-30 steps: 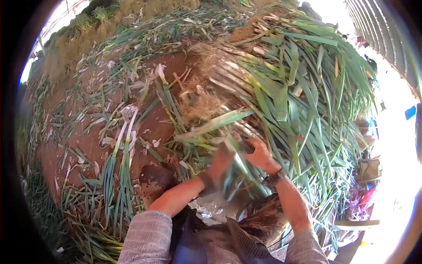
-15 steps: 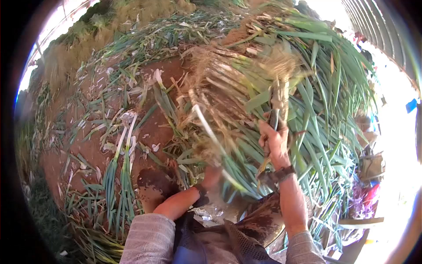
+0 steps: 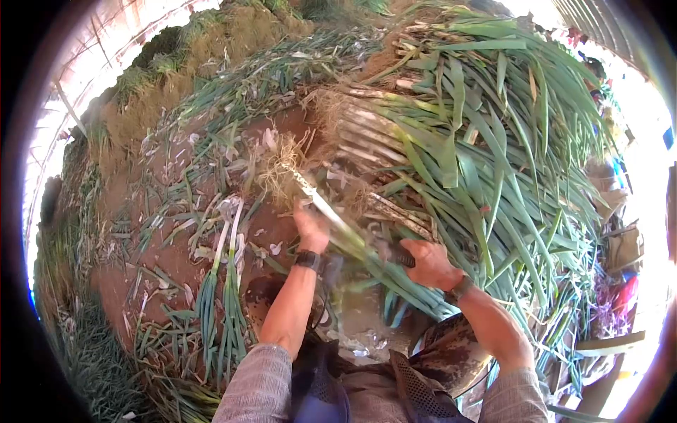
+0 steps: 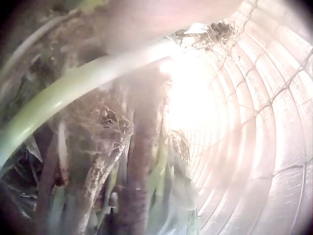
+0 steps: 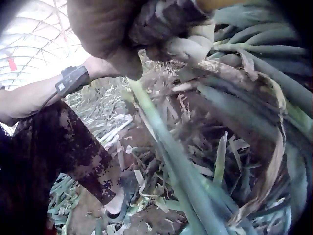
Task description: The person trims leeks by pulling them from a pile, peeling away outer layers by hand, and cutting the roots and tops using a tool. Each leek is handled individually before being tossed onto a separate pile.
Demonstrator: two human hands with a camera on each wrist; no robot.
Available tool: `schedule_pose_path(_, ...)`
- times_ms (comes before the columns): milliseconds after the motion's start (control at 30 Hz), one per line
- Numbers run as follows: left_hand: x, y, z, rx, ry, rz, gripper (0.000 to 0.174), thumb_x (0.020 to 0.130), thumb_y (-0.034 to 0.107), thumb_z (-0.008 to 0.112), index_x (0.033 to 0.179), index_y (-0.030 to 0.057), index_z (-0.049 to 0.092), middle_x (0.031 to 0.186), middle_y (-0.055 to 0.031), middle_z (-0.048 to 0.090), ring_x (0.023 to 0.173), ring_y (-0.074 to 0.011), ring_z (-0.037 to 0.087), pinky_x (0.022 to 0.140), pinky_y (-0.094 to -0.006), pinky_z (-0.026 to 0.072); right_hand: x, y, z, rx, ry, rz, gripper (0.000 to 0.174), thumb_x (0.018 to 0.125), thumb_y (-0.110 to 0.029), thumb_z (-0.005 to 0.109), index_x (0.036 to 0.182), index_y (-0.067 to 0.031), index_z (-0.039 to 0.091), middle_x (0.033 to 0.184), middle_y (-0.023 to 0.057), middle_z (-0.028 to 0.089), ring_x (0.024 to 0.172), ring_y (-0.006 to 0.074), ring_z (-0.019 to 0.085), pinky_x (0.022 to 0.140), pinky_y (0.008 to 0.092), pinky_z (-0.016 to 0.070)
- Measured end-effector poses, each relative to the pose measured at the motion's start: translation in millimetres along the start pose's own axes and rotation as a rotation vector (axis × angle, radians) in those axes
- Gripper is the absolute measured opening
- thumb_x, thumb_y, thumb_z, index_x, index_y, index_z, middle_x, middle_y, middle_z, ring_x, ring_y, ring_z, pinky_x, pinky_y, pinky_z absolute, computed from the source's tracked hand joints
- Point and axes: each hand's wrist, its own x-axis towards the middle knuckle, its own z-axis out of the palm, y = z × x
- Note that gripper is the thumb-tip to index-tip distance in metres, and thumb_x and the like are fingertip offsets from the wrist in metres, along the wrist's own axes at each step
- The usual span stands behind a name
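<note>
My left hand (image 3: 310, 227) grips a long green onion (image 3: 337, 222) just below its rooty end, by the white shank. The onion's green leaves slant down to the right, in front of my right hand (image 3: 431, 264). That hand curls round a short dark ribbed handle (image 3: 405, 258); any blade is blurred or hidden. A second, soil-stained onion (image 3: 400, 213) stretches from its roots to just above the right fingers. In the right wrist view, a dry, curling outer leaf (image 5: 279, 142) hangs beside the green leaves (image 5: 178, 166). In the left wrist view, the pale shank (image 4: 83, 81) crosses below blurred fingers.
A big heap of untrimmed onions (image 3: 486, 141) fills the right side, roots facing left. On the ground to the left, cleaned onions (image 3: 220, 282) lie among scattered leaf scraps (image 3: 166, 211). A wooden plank (image 3: 610, 343) is at the lower right. My knees flank the work.
My left hand has moved up and forward, lifting an onion's rooty end. My right hand has come down from the heap, where it held a rooty onion upright alongside the dark tool.
</note>
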Motion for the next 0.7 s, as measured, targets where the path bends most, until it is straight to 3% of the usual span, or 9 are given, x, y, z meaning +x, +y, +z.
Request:
schedule_pose_path(67,-3.3,4.0,9.3,0.013,-0.008,0.014,0.051,0.097,0.045,0.05,0.13,0.006,0.054,0.122,-0.0093,0.06,0.114,-0.0259,0.053,0.106,-0.042,0.037,1.7,-0.6,4.6,-0.042,0.073,-0.05,0.047,0.074,-0.024,0.075,0.115,-0.0045,0.062,0.097,0.0197,0.068,0.088,0.0393,0.066,0.073,0.0466,0.0539)
schedule_pose_path(133,-10.0,1.9,17.8,0.038,-0.171,0.126,0.045,0.098,0.04,0.048,0.124,0.0056,0.057,0.118,-0.0089,0.062,0.113,-0.0261,0.054,0.106,-0.0415,0.0366,4.0,-4.4,3.2,-0.087,0.141,-0.097,0.047,0.074,-0.024,0.075,0.115,-0.0044,0.062,0.098,0.0196,0.068,0.088,0.0389,0.066,0.074,0.0465,0.0541)
schedule_pose_path(200,-9.9,1.3,12.2,0.022,-0.238,0.06,0.045,0.098,0.04,0.048,0.127,0.0053,0.055,0.126,-0.0095,0.059,0.119,-0.0246,0.051,0.108,-0.0407,0.0342,8.1,-12.6,-1.1,-0.001,0.113,-0.021,0.046,0.074,-0.024,0.075,0.114,-0.0043,0.063,0.098,0.0201,0.068,0.088,0.0388,0.066,0.075,0.0461,0.0543)
schedule_pose_path(300,-23.1,-5.2,16.3,0.289,-0.264,-0.019,0.046,0.099,0.041,0.049,0.134,0.011,0.051,0.141,-0.0078,0.05,0.131,-0.0231,0.042,0.112,-0.0404,0.029,14.2,-0.7,5.8,-0.008,0.111,-0.06,0.046,0.074,-0.024,0.076,0.113,-0.0041,0.063,0.098,0.0203,0.069,0.087,0.0393,0.066,0.076,0.0455,0.0546)
schedule_pose_path(333,-31.4,-9.0,15.9,0.241,-0.329,-0.08,0.044,0.096,0.04,0.056,0.131,0.0128,0.052,0.132,-0.0055,0.053,0.126,-0.0233,0.045,0.109,-0.0426,0.0307,14.9,-0.5,6.4,-0.01,0.117,-0.061,0.046,0.074,-0.024,0.076,0.113,-0.0041,0.063,0.098,0.0203,0.069,0.087,0.0393,0.066,0.076,0.0455,0.0546)
schedule_pose_path(433,-14.6,-22.8,-12.1,0.233,-0.315,-0.091,0.04,0.094,0.034,0.062,0.126,0.0123,0.053,0.125,-0.0036,0.054,0.119,-0.023,0.047,0.105,-0.043,0.0344,8.2,-1.4,7.1,-0.016,0.144,-0.096,0.047,0.074,-0.023,0.076,0.115,-0.0043,0.063,0.098,0.0198,0.068,0.089,0.0399,0.065,0.076,0.0455,0.0544)
schedule_pose_path(500,-11.5,-33.2,-14.8,0.138,-0.338,-0.011,0.034,0.094,0.026,0.064,0.122,0.0111,0.053,0.12,-0.0037,0.053,0.113,-0.0229,0.05,0.1,-0.0414,0.039,10.2,-0.7,1.5,0.033,0.137,0.18,0.047,0.073,-0.022,0.076,0.115,-0.0044,0.063,0.098,0.0194,0.069,0.091,0.0398,0.065,0.078,0.0458,0.0539)
schedule_pose_path(633,-7.3,-48.4,-30.3,0.462,-0.094,-0.055,0.025,0.095,0.014,0.063,0.119,0.0097,0.055,0.11,-0.0046,0.059,0.101,-0.0194,0.057,0.09,-0.0386,0.0463,2.3,-3.7,-12.3,-0.006,0.193,0.151,0.045,0.074,-0.021,0.074,0.115,-0.0055,0.063,0.094,0.0193,0.069,0.09,0.0399,0.065,0.079,0.0465,0.0531)
schedule_pose_path(700,-2.2,-57.4,-41.5,0.426,-0.075,-0.032,0.026,0.095,0.016,0.064,0.119,0.0104,0.055,0.109,-0.0045,0.059,0.1,-0.0189,0.057,0.087,-0.0381,0.0478,-4.0,-2.9,-18.8,-0.037,0.005,0.101,0.043,0.075,-0.021,0.074,0.114,-0.0064,0.063,0.089,0.0193,0.069,0.087,0.0398,0.066,0.079,0.0471,0.0525)
